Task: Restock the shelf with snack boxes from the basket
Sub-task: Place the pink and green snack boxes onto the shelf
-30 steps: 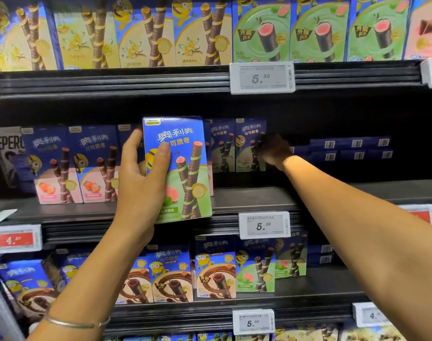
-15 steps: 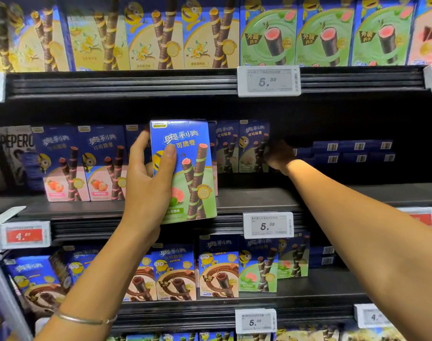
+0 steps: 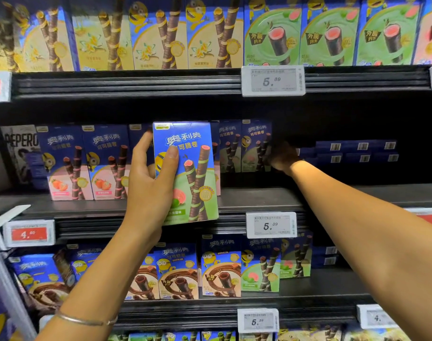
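My left hand [image 3: 148, 188] grips a blue and green snack box [image 3: 193, 173] by its left side, thumb across the front. It holds the box upright in front of the middle shelf [image 3: 259, 198]. My right hand [image 3: 282, 156] reaches deep into that shelf, in shadow. It is against the right edge of a matching green-flavour box [image 3: 253, 148] standing at the back. The dark hides how its fingers lie. No basket is in view.
Pink strawberry boxes [image 3: 87, 163] stand at the left of the middle shelf. Flat-lying blue boxes [image 3: 357, 151] are stacked at its back right, with bare shelf in front of them. Price tags [image 3: 271, 225] clip onto the shelf edges. Full rows fill the shelves above and below.
The view has shifted slightly. Both hands keep their places: the left still holds its box and the right stays at the box at the back.
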Available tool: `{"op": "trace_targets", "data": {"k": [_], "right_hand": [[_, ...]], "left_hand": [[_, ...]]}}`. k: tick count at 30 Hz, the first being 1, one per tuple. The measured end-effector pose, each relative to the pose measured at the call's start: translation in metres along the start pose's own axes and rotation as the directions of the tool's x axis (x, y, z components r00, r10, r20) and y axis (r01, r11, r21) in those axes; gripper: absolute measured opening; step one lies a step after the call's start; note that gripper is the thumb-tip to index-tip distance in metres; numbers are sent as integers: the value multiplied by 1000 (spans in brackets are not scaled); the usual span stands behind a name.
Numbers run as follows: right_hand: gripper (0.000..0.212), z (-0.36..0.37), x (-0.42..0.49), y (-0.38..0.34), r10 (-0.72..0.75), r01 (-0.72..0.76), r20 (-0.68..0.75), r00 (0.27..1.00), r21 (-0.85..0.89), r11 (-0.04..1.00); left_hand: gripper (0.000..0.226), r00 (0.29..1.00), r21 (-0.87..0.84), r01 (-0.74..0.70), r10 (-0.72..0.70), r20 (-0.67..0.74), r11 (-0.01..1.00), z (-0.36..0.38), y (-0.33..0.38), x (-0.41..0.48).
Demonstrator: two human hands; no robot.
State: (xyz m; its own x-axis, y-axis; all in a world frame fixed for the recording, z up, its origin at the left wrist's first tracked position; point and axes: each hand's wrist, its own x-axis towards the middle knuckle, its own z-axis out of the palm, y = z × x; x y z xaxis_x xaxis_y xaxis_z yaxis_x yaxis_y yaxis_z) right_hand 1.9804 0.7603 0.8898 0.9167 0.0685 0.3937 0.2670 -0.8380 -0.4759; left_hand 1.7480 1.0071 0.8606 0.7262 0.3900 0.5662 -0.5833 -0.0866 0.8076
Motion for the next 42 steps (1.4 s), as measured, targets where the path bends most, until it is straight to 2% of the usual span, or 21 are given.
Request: {"op": "trace_targets", "data": {"k": [5, 19, 26, 35, 42], "right_hand": [[43, -3, -8, 1, -21, 22, -24, 999, 40, 999], [37, -2, -11, 7, -11, 10, -27, 1000, -43, 999], [37, 0, -9, 10, 23, -22, 15, 1000, -42, 999], [48, -2, -9, 15, -26, 23, 90, 996, 39, 999], [48, 2, -9, 13, -53, 51, 71, 996, 28, 998]], "left_hand": [[55, 1000, 4, 4, -4, 0, 1000, 4, 0, -1], [50, 999, -2, 10, -10, 30, 1000, 14, 2, -6], [47, 1000, -1, -8, 8, 16, 1000, 15, 1, -7], [49, 1000, 3, -2, 2, 21, 1000, 16, 2, -9], [49, 1000, -11, 9, -9, 13, 1000, 17, 5, -10]]}}
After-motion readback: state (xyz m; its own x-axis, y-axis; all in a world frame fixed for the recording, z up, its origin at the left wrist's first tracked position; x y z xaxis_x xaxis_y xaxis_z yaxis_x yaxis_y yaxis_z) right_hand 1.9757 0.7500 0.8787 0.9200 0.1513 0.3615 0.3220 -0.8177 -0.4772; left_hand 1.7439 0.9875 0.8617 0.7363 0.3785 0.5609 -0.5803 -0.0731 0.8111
